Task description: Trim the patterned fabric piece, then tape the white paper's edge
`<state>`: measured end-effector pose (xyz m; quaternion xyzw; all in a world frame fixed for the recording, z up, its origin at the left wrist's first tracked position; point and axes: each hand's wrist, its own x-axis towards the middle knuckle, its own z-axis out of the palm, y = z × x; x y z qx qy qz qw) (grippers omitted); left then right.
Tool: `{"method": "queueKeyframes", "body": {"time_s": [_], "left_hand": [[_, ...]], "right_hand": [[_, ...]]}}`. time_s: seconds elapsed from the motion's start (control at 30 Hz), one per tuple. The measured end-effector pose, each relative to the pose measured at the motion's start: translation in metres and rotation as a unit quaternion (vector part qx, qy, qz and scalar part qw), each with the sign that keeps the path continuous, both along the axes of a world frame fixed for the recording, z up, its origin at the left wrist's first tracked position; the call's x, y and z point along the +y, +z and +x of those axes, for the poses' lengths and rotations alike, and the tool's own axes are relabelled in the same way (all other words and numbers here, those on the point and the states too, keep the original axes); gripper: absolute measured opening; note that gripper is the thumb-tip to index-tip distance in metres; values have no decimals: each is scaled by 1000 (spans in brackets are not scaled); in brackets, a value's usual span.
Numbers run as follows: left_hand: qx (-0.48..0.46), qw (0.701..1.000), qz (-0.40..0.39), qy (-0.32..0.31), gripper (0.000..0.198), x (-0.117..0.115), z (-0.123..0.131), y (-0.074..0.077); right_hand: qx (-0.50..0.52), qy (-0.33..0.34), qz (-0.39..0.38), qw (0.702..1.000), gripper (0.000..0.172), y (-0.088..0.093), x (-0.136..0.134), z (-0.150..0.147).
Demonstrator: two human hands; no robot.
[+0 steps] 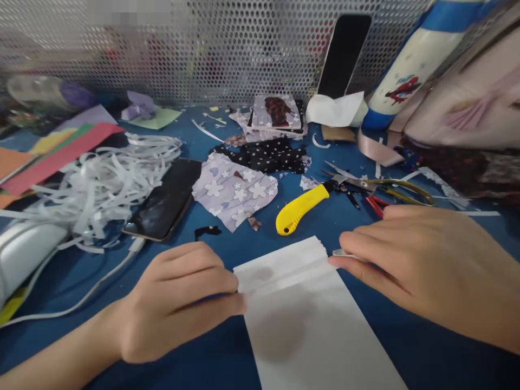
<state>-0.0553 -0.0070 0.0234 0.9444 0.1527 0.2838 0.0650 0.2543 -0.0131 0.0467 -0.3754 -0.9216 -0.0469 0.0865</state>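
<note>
A sheet of white paper lies before me, creased across its upper part, with a ragged far right corner. My left hand is closed, pinching the sheet's left edge near the crease. At the right edge, my right hand is closed in a pinch, its fingertips touching or very near the paper. Between that thumb and forefinger shows a thin pale strip; its kind is unclear. Beyond the paper lies a yellow utility knife, with scissors beside its black end. Red handles show past my right hand.
Floral scrap and black dotted scrap lie ahead. A phone with a cable sits left, near shredded white strips. Another phone leans against perforated metal mesh. A white-and-blue cylinder stands right.
</note>
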Motion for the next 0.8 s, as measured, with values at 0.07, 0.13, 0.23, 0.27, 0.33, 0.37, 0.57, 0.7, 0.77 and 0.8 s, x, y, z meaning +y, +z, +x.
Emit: {"method": "queueKeyframes", "body": {"time_s": [0.07, 0.13, 0.23, 0.27, 0.33, 0.37, 0.57, 0.7, 0.77, 0.8], "left_hand": [[18, 1000, 7, 0, 34, -2, 1, 2], [25, 999, 20, -1, 34, -4, 1, 2], [32, 999, 21, -1, 30, -7, 1, -2], [34, 999, 19, -2, 30, -7, 1, -3], [37, 999, 16, -7, 28, -7, 0, -7], [41, 999, 15, -11, 26, -7, -1, -8], [41, 999, 18, -17, 25, -7, -3, -14], [56, 998, 29, -15, 32, -10, -4, -14], [61, 998, 27, -8, 29, -12, -6, -16], [62, 998, 24, 3, 28, -13, -6, -18]], "right_hand": [[-27, 22, 47, 998, 41, -4, -2, -3], [-40, 28, 58, 997, 40, -8, -6, -6], [-50, 41, 45, 997, 38, -14, -9, -8], [-53, 46, 40, 997, 37, -16, -9, -9], [-55, 50, 38, 996, 34, -19, -9, -9], [-57, 52, 41, 996, 33, -20, -8, -9], [-85, 55, 60, 993, 30, -21, -7, -10], [-101, 53, 67, 991, 28, -21, -9, -14], [-108, 52, 66, 991, 26, -21, -9, -15], [-110, 50, 66, 990, 26, -22, -9, -16]]}}
